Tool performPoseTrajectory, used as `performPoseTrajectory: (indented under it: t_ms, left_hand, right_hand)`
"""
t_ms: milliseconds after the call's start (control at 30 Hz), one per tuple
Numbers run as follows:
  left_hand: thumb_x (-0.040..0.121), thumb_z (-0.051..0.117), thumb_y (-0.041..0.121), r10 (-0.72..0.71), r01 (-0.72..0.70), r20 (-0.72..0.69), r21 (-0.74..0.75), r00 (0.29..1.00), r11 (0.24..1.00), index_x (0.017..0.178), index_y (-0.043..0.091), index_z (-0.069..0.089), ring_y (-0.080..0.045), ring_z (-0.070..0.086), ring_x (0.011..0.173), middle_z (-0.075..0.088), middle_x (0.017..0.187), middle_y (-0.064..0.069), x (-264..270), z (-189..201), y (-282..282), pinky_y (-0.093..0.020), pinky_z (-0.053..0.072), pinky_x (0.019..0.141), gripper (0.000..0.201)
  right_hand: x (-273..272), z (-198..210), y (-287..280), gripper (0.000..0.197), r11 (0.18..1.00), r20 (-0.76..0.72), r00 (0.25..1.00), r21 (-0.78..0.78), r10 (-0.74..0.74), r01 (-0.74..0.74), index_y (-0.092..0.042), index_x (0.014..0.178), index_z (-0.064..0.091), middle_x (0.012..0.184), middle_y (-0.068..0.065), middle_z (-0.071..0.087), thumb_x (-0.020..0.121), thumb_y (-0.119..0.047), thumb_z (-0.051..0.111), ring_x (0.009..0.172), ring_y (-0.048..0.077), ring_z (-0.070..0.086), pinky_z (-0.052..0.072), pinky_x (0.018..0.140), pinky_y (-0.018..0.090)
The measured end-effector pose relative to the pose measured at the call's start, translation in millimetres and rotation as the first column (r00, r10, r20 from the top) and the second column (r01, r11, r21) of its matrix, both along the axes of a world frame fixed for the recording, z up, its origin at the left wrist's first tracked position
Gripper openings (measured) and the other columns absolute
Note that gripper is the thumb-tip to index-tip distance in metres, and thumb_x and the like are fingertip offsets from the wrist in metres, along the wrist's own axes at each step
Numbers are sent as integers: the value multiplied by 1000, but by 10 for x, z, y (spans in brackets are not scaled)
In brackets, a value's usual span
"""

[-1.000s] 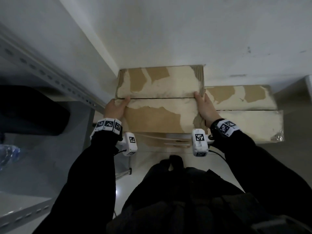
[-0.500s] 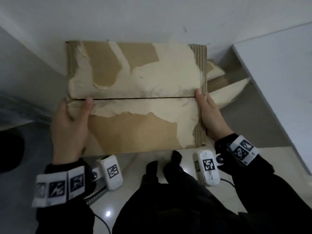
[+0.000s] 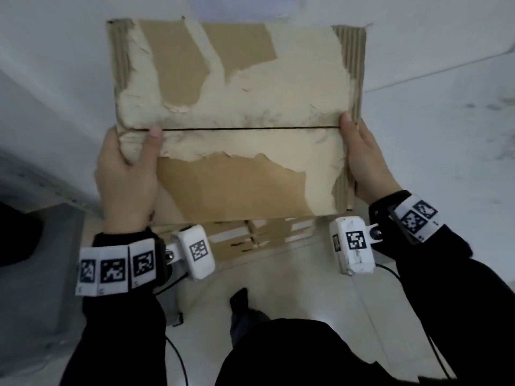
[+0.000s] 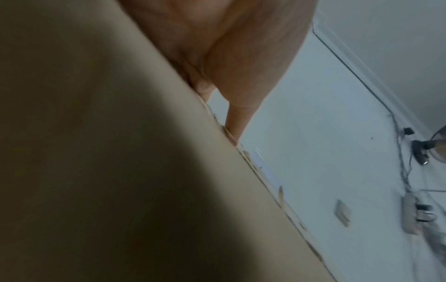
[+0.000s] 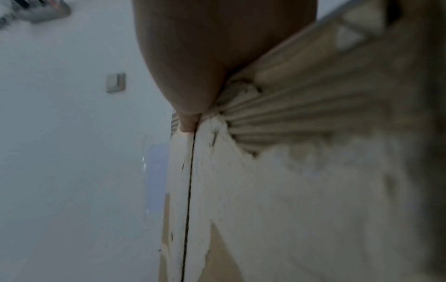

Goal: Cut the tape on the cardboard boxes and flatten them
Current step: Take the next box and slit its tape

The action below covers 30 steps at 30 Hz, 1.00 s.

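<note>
Spanning the gap between both hands, a cardboard box (image 3: 234,121) is held up in front of the person, its closed top flaps meeting in a dark seam that runs left to right. Much of its brown facing is torn away, leaving pale ragged patches and bare corrugated ribs along the left and right edges. No brand, label or writing can be read on the box; the only printed marks are black-and-white square codes on the wrist bands and wrist cameras. The left hand (image 3: 126,176) grips the box's left edge, thumb curled over the top and ending at the seam, fingers hidden behind. The right hand (image 3: 365,160) clasps the right edge, thumb lying along the ribbed strip with its tip at the seam. Below the box, more cardboard (image 3: 259,238) lies on the pale floor (image 3: 278,296).
</note>
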State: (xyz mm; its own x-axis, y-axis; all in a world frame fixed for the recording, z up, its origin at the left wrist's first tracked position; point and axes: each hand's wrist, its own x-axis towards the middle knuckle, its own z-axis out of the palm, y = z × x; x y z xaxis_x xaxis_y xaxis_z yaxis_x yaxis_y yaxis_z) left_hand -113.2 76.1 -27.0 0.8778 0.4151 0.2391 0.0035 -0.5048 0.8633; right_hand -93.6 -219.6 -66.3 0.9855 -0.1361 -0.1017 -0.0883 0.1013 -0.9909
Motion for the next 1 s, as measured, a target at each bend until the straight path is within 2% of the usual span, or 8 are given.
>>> performPoseTrajectory:
  t_ms: [67, 167, 333, 433, 500, 633, 833, 1000]
  left_hand:
    - [87, 59, 53, -62, 62, -3, -68, 998, 996, 112, 21, 60, -12, 59, 102, 65, 110, 5, -39, -65, -627, -26, 48, 87, 41]
    - [86, 61, 50, -182, 175, -23, -172, 983, 969, 113, 22, 60, -13, 60, 105, 65, 109, 7, 44, -236, -1539, -29, 49, 92, 39]
    - [86, 60, 53, -401, 362, -120, -257, 908, 896, 125, 22, 57, -14, 56, 115, 62, 122, 6, 294, -668, -2957, -35, 42, 103, 50]
    - [89, 60, 46, -497, 440, -180, -280, 849, 853, 127, 18, 55, -16, 54, 116, 58, 118, 7, 424, -877, -3680, -29, 41, 99, 47]
    - [89, 60, 44, -544, 483, -207, -281, 813, 830, 125, 16, 54, -16, 55, 112, 58, 113, 7, 554, -975, -4089, -32, 43, 98, 46]
    - [90, 60, 38, -573, 512, -275, -264, 772, 817, 126, 19, 47, -14, 55, 107, 57, 107, 9, 852, -1070, -4782, -32, 44, 95, 43]
    - [91, 59, 39, -547, 502, -441, -225, 712, 835, 127, 14, 44, -19, 53, 112, 55, 113, 3, 1266, -1098, -5501, -36, 44, 96, 46]
    - [96, 50, 41, -558, 601, -521, -104, 646, 793, 139, 21, 38, -11, 48, 106, 51, 120, 6, 1426, -1062, -5888, -23, 36, 86, 49]
  right_hand:
    - [-203, 46, -642, 36, 997, 27, 997, -17, -69, 69, -25, 132, 47, 124, -9, 61, 100, -39, 38, 111, 4, 60, 50, 95, 27]
    - [-477, 59, -1514, 38, 979, 30, 980, -47, -196, 198, -21, 134, 47, 125, -4, 61, 101, -37, 38, 111, 9, 61, 52, 90, 27]
    - [-807, -63, -2789, 31, 894, -14, 900, -131, -435, 430, -19, 125, 52, 111, -6, 65, 101, -34, 40, 92, 3, 66, 53, 73, 20]
    - [-799, -221, -3489, 30, 855, -50, 868, -211, -494, 475, -19, 121, 54, 112, -1, 65, 100, -37, 42, 97, 11, 65, 54, 85, 30]
    - [-699, -292, -3926, 33, 845, -88, 855, -232, -512, 482, -18, 121, 54, 112, 0, 65, 99, -39, 43, 96, 13, 65, 54, 83, 30]
    - [-320, -385, -4699, 35, 862, -145, 859, -220, -491, 456, -14, 123, 54, 100, -3, 67, 99, -37, 43, 78, 5, 67, 53, 66, 20]
    - [192, -619, -5513, 35, 898, -297, 848, -198, -438, 394, -11, 120, 55, 97, 3, 67, 100, -37, 41, 70, 8, 67, 54, 61, 25]
    - [245, -847, -5782, 40, 881, -374, 799, -144, -470, 451, -6, 135, 43, 108, 5, 62, 103, -29, 36, 79, 9, 61, 51, 52, 16]
